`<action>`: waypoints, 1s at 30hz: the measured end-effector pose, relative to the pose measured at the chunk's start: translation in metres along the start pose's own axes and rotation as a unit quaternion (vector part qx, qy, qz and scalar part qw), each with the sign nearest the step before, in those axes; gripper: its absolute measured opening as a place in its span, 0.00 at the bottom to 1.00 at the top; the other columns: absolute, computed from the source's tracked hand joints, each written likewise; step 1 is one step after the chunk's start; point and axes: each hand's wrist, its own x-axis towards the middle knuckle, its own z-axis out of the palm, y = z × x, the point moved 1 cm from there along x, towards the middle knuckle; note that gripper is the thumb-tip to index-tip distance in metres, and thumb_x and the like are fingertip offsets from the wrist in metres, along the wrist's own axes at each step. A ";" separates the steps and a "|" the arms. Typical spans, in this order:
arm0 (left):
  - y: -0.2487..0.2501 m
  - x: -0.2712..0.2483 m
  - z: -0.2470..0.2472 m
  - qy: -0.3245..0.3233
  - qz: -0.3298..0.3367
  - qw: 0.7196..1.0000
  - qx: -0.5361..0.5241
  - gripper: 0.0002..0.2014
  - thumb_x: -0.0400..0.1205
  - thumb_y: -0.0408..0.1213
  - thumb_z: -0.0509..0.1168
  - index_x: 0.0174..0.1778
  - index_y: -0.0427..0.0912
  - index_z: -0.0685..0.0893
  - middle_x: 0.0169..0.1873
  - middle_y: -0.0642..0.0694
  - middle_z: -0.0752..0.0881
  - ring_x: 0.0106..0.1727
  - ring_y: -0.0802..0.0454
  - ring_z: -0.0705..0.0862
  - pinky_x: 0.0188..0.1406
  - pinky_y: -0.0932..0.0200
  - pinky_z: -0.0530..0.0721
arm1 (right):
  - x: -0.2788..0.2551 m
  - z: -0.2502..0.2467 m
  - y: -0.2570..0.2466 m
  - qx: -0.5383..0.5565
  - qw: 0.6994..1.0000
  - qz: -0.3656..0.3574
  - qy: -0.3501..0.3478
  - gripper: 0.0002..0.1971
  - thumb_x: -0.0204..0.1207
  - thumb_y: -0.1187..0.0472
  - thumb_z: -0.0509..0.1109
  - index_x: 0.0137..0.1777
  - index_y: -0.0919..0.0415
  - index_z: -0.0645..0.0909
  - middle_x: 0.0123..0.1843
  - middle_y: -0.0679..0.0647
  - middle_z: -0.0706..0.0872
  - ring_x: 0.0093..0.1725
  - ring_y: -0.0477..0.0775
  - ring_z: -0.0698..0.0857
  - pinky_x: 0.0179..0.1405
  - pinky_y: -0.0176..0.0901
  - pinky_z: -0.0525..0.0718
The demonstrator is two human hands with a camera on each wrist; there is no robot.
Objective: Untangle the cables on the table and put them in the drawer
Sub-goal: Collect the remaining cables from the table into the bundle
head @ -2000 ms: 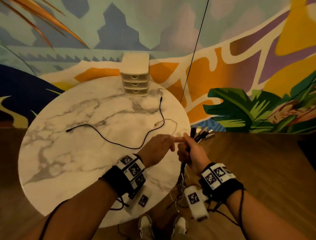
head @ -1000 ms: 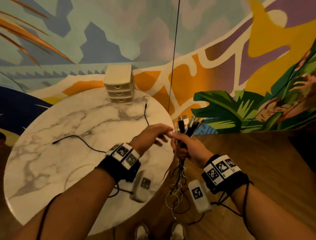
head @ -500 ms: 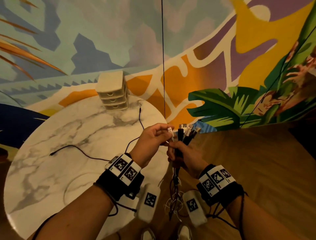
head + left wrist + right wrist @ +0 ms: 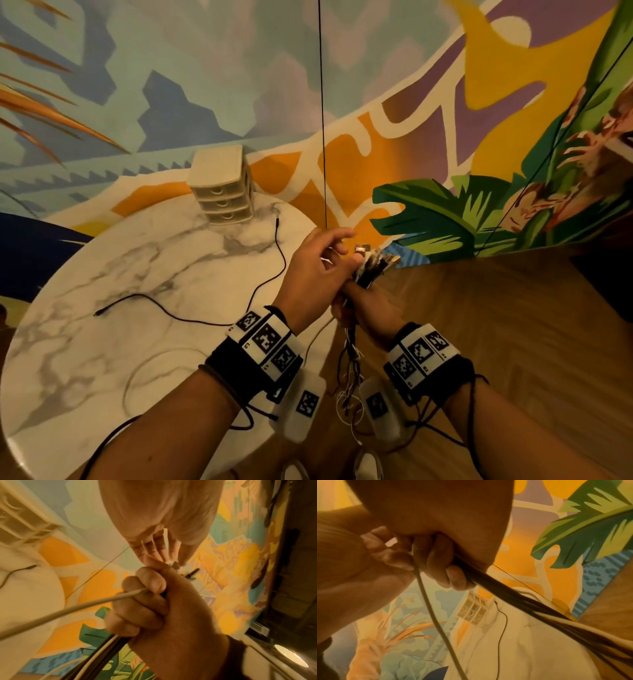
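Note:
My right hand (image 4: 363, 306) grips a bundle of cables (image 4: 375, 265) in a fist just past the table's right edge. The plugs fan out above the fist and the tails (image 4: 350, 368) hang toward the floor. My left hand (image 4: 337, 254) pinches the plug end of a white cable (image 4: 68, 609) against those plugs, its other fingers spread. That cable passes out between the right fingers (image 4: 436, 563) and loops back onto the marble table (image 4: 102, 394). A black cable (image 4: 205, 320) lies loose on the table. The beige three-drawer unit (image 4: 222, 193) stands at the far edge, all drawers closed.
The round table's rim (image 4: 298, 342) runs just left of my hands, with wooden floor (image 4: 496, 325) to the right. A painted wall (image 4: 411, 102) stands behind. A thin black line (image 4: 322, 120) hangs down in front of the wall above my hands.
My left hand lifted a white plug off the table and brought it up to the plugs in my right fist. Both hands rose slightly; the view swung right.

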 end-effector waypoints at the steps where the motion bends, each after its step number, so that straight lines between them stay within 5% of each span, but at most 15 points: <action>1: -0.006 0.000 -0.003 0.001 -0.031 0.999 -0.029 0.16 0.79 0.36 0.69 0.63 0.49 0.80 0.47 0.47 0.80 0.43 0.59 0.79 0.43 0.70 0.79 | 0.002 -0.001 0.000 -0.009 1.000 -0.004 0.026 0.23 0.84 0.60 0.56 0.25 0.62 0.74 0.21 0.55 0.73 0.22 0.50 0.67 0.25 0.42 0.64; 3: -0.026 -0.007 -0.006 -0.057 -0.110 0.991 -0.055 0.17 0.80 0.41 0.68 0.65 0.51 0.77 0.48 0.47 0.82 0.42 0.57 0.80 0.38 0.67 0.79 | 0.007 -0.006 -0.003 -0.010 0.997 -0.010 0.078 0.25 0.85 0.55 0.56 0.24 0.59 0.73 0.24 0.54 0.74 0.25 0.49 0.70 0.31 0.42 0.69; 5: -0.050 -0.025 -0.004 -0.191 -0.144 0.969 0.068 0.12 0.80 0.44 0.66 0.59 0.50 0.80 0.45 0.49 0.84 0.40 0.55 0.82 0.37 0.63 0.79 | 0.013 -0.012 -0.008 0.026 0.995 -0.030 0.088 0.25 0.85 0.54 0.55 0.25 0.61 0.71 0.29 0.55 0.77 0.31 0.51 0.73 0.36 0.44 0.74; 7: -0.076 -0.049 -0.004 -0.325 -0.157 0.911 0.198 0.08 0.83 0.43 0.63 0.47 0.43 0.84 0.38 0.47 0.86 0.38 0.53 0.82 0.43 0.55 0.82 | 0.016 -0.017 -0.013 0.088 0.992 -0.040 0.079 0.26 0.86 0.56 0.53 0.25 0.64 0.69 0.30 0.57 0.80 0.31 0.53 0.79 0.34 0.40 0.81; 9: -0.109 -0.066 -0.023 -0.368 -0.214 0.874 0.234 0.09 0.84 0.38 0.60 0.44 0.41 0.83 0.33 0.48 0.84 0.35 0.53 0.81 0.40 0.59 0.81 | 0.018 -0.026 -0.016 0.163 0.984 -0.029 0.071 0.26 0.86 0.55 0.52 0.25 0.62 0.66 0.21 0.54 0.76 0.23 0.54 0.77 0.29 0.40 0.84; 12: -0.155 -0.074 -0.101 -0.293 -0.266 0.835 0.382 0.08 0.82 0.34 0.60 0.50 0.41 0.84 0.43 0.47 0.86 0.44 0.50 0.83 0.40 0.65 0.75 | 0.022 -0.050 -0.021 0.258 0.961 -0.046 0.090 0.26 0.86 0.51 0.53 0.23 0.56 0.63 0.15 0.47 0.63 0.15 0.47 0.62 0.20 0.36 0.72; 14: -0.164 -0.071 -0.160 -0.161 -0.337 0.829 0.417 0.08 0.82 0.34 0.60 0.48 0.42 0.85 0.47 0.41 0.87 0.48 0.44 0.83 0.45 0.60 0.77 | 0.025 -0.065 -0.026 0.262 0.952 -0.072 0.139 0.27 0.86 0.49 0.53 0.22 0.55 0.62 0.15 0.46 0.61 0.15 0.46 0.59 0.20 0.38 0.62; 16: -0.151 -0.060 -0.193 -0.059 -0.350 0.837 0.416 0.12 0.84 0.39 0.59 0.39 0.41 0.84 0.46 0.36 0.87 0.48 0.39 0.83 0.48 0.53 0.77 | 0.026 -0.068 -0.026 0.208 0.958 -0.090 0.177 0.28 0.85 0.48 0.54 0.22 0.55 0.62 0.16 0.46 0.61 0.17 0.46 0.59 0.22 0.40 0.60; 19: -0.109 -0.029 -0.187 0.027 -0.278 0.879 0.386 0.22 0.85 0.48 0.56 0.30 0.41 0.84 0.33 0.39 0.85 0.43 0.37 0.84 0.41 0.53 0.75 | 0.023 -0.037 -0.023 0.053 0.982 -0.084 0.158 0.28 0.83 0.47 0.57 0.20 0.54 0.65 0.17 0.46 0.65 0.20 0.47 0.62 0.24 0.42 0.59; 21: -0.073 -0.011 -0.155 0.012 -0.239 0.889 0.391 0.20 0.84 0.47 0.58 0.30 0.41 0.83 0.27 0.44 0.82 0.38 0.39 0.83 0.37 0.55 0.73 | 0.014 -0.009 -0.021 -0.043 0.996 -0.036 0.068 0.27 0.82 0.46 0.59 0.20 0.55 0.74 0.19 0.50 0.70 0.22 0.49 0.65 0.25 0.42 0.61; 24: -0.025 -0.005 -0.093 -0.045 -0.174 0.868 0.463 0.16 0.83 0.48 0.57 0.35 0.43 0.82 0.35 0.42 0.84 0.40 0.41 0.82 0.38 0.53 0.77 | -0.002 0.026 -0.022 -0.131 0.988 0.015 -0.079 0.26 0.84 0.48 0.56 0.31 0.60 0.84 0.20 0.54 0.66 0.18 0.46 0.64 0.20 0.35 0.61; 27: 0.003 -0.017 -0.041 -0.123 -0.081 0.830 0.538 0.13 0.85 0.45 0.52 0.45 0.46 0.81 0.39 0.43 0.81 0.39 0.42 0.81 0.33 0.54 0.74 | -0.007 0.031 -0.024 -0.102 0.994 0.027 -0.029 0.26 0.85 0.48 0.56 0.26 0.58 0.74 0.17 0.53 0.68 0.13 0.44 0.65 0.17 0.32 0.66; 30: 0.006 -0.022 -0.012 -0.221 -0.071 0.875 0.425 0.11 0.86 0.42 0.49 0.43 0.48 0.76 0.39 0.45 0.80 0.38 0.45 0.80 0.37 0.49 0.79 | 0.002 0.012 -0.019 -0.021 0.999 -0.003 0.033 0.23 0.85 0.50 0.57 0.35 0.53 0.89 0.23 0.67 0.73 0.20 0.67 0.66 0.23 0.50 0.73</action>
